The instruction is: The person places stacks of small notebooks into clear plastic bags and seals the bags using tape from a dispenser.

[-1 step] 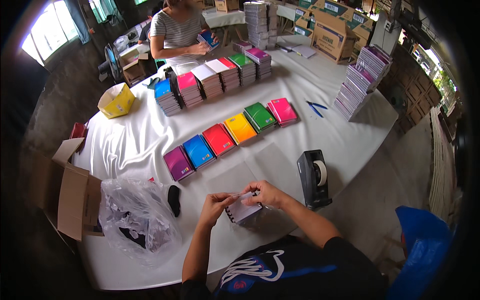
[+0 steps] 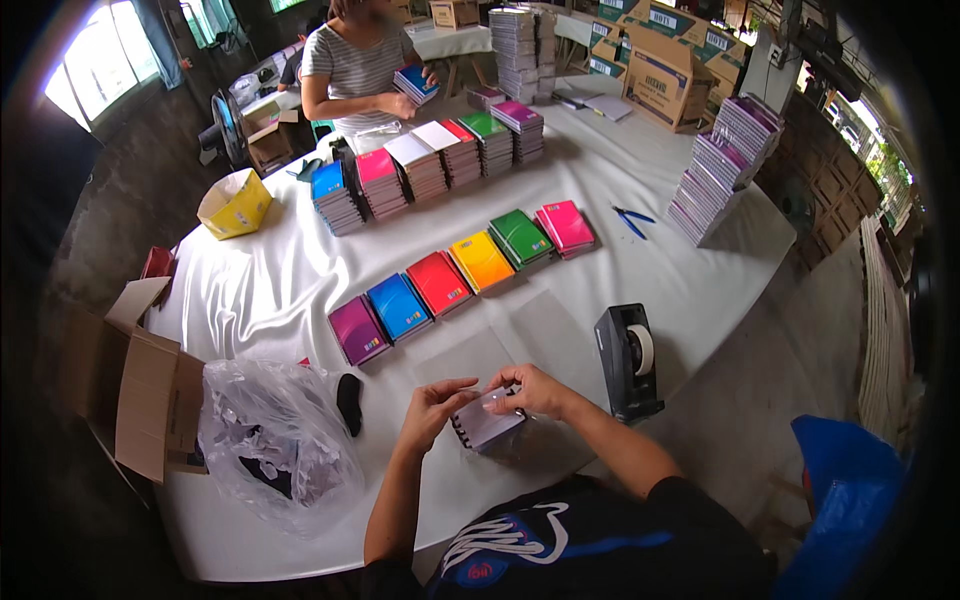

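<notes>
A small ring-bound notebook (image 2: 488,424) lies at the table's near edge in a clear plastic wrapper, pale side up, its dark rings toward me. My left hand (image 2: 432,410) is at its upper left corner, fingers stretched out and thumb apart. At its upper right, my right hand (image 2: 532,390) pinches the thin clear wrapper over the notebook. Flat clear plastic sheets (image 2: 462,358) lie just beyond my hands. A black tape dispenser (image 2: 622,372) stands to the right.
Beyond the sheets runs a row of coloured notebooks (image 2: 440,281). Notebook stacks (image 2: 380,182), blue-handled pliers (image 2: 632,222) and a yellow container (image 2: 236,205) sit farther off. A plastic bag of scraps (image 2: 275,440) and an open carton (image 2: 150,395) stand left. Across the table, a person (image 2: 360,70) holds blue notebooks.
My left fingers have loosened from their pinch at the wrapper and spread a little. My right hand stays almost in place on the wrapper.
</notes>
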Tool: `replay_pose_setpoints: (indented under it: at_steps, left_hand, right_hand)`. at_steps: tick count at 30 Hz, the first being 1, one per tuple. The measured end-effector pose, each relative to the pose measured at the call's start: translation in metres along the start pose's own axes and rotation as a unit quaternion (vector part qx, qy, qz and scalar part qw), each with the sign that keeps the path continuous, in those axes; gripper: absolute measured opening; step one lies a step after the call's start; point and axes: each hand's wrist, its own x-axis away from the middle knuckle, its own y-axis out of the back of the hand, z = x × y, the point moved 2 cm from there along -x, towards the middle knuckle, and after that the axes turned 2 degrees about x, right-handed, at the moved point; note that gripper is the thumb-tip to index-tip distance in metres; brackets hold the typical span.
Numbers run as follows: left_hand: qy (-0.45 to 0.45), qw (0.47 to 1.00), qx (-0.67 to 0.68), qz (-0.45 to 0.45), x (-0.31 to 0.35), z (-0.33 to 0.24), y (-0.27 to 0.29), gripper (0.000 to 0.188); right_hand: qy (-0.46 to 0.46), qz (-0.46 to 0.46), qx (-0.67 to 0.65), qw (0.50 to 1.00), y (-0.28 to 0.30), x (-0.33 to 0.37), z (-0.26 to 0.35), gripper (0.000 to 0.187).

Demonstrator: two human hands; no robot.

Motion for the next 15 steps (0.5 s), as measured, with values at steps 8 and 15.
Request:
replay_pose_setpoints:
  at_steps: [8, 15]
  left_hand:
    - [-0.106, 0.994, -0.009, 0.030, -0.015, -0.046, 0.000, 0.022]
    - [-0.061, 0.992, -0.077, -0.077, 0.014, 0.005, -0.005, 0.022]
  right_hand:
    - [-0.018, -0.005, 0.010, 1.000, 0.001, -0.005, -0.006, 0.021]
    - [0.006, -0.067, 0.041, 0.997, -0.002, 0.004, -0.004, 0.015]
